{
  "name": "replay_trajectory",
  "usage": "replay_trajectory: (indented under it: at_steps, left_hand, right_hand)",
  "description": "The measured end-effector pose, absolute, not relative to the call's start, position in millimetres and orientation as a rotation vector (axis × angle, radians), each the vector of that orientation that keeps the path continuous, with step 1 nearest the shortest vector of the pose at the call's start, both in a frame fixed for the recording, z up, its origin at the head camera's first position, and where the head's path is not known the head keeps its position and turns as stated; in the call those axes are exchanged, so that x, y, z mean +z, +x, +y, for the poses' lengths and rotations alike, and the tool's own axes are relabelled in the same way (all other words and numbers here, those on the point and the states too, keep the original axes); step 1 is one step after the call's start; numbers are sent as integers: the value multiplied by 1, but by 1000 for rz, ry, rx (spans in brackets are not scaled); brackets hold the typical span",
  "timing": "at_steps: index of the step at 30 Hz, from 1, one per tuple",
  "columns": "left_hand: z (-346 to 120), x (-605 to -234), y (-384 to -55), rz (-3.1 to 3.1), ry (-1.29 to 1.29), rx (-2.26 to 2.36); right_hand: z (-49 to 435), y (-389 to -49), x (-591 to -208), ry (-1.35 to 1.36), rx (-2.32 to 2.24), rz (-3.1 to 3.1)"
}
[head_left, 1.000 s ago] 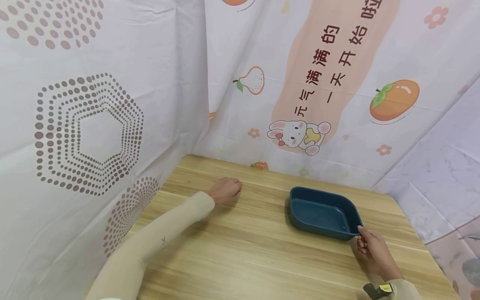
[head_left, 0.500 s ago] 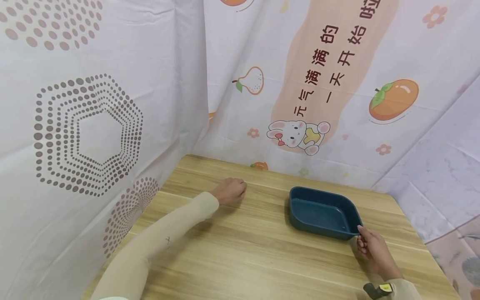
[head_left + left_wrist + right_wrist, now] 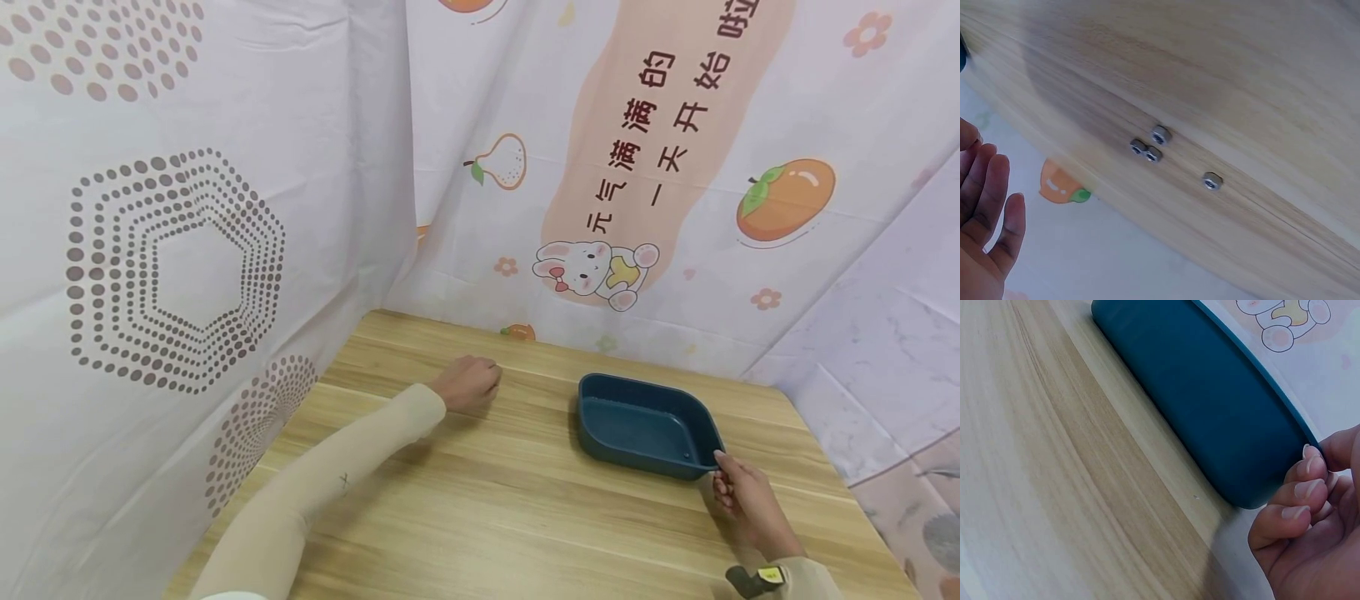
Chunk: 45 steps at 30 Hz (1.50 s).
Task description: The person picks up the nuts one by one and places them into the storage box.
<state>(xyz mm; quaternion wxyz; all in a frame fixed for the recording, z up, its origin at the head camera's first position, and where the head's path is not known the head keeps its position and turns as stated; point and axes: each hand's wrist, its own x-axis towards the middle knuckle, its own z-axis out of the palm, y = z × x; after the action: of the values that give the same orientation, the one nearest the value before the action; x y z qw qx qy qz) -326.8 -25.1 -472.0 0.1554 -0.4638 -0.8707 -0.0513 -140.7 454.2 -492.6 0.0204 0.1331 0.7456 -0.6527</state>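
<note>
Pinching bin point(image 3: 637, 429) w/ R hand point(image 3: 750, 500), L hand point(image 3: 467, 383) curled, hold unclear, nuts point(image 3: 1160, 134) on tbl point(image 3: 465, 533)

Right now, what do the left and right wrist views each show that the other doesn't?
Only the left wrist view: four metal nuts, the left hand, an orange fruit print.
Only the right wrist view: the right hand gripping the teal container by its corner, and part of a rabbit print.
Both: wooden table, pale cloth and the container, a mere sliver in the left.
</note>
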Motion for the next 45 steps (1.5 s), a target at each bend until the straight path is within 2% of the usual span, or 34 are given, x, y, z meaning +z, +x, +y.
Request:
replay_trajectory:
  at_steps: [21, 45]
  left_hand:
    - [-2, -472, -328, -2482, -1366, -77]
    - [27, -467, -326, -2450, -1410, -117]
  right_hand:
    - [458, -142, -496, 444, -2044, 2279]
    - [456, -142, -496, 354, -2102, 2267]
